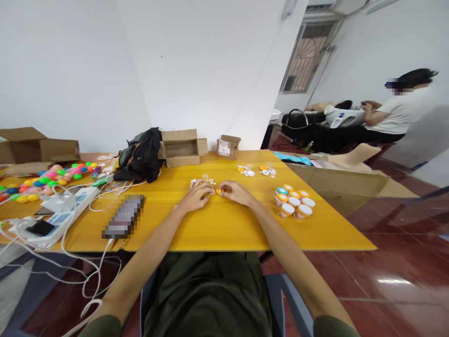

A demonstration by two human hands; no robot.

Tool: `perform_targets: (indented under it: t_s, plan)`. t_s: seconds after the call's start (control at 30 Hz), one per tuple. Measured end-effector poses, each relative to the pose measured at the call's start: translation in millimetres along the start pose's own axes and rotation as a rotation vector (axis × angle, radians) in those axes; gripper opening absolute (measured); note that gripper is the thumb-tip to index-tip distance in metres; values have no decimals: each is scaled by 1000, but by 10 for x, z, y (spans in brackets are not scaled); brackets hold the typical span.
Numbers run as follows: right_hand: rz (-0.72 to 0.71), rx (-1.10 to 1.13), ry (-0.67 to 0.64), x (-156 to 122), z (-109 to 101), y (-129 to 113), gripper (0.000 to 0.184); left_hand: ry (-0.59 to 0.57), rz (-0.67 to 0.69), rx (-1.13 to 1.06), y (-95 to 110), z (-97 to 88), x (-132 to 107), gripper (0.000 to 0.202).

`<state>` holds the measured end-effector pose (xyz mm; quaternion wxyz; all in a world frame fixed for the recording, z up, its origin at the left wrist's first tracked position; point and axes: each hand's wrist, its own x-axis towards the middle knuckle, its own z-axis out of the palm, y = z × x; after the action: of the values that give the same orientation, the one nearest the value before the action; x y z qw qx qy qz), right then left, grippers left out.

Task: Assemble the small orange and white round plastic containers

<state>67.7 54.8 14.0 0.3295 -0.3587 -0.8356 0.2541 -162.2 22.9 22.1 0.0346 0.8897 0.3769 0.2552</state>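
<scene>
Close together over the middle of the yellow table, both my hands are curled inward. My right hand (238,193) pinches a small orange ring-shaped lid (220,191) between thumb and fingertips. My left hand (195,196) is bent with its fingertips at a small white round piece (212,191), whose kind is too small to tell. Just beyond my left hand stand a clear small cup (205,178) and a few tiny white parts. To the right, several small clear jars with white, orange and teal lids (293,201) stand in a cluster.
Loose orange and white lid parts (265,171) lie toward the back right. Cardboard boxes (180,147) and a black bag (142,154) line the back. A phone (124,216), a power strip (70,215) with white cables and colourful balls (52,178) occupy the left. Another person (403,107) sits far right.
</scene>
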Motion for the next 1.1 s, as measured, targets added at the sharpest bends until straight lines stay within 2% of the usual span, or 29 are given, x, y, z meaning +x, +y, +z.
perform_targets:
  t_s: [0.37,0.47,0.6,0.67,0.8,0.93,1.1]
  plan:
    - [33,177,-87,14,36,-6,25,-45,-43,19,10,13,20,36]
    - [50,171,-68,14,22,-25,27,-25,-55,14,28,-2,25,34]
    - [45,42,67,85,41,9,15,38,-113,11,54,-20,21,27]
    - [22,-56,100,142,67,32,18,70,-139,9,68,-24,16,26]
    - [-44,-201,68,246,131,39,30,113,-137,9,87,-17,13,22]
    - [-56,-312,15,311,185,36,30,157,-143,12,68,-4,22,20]
    - [-79,-358,20,310,183,58,32,207,-194,17,30,-1,20,21]
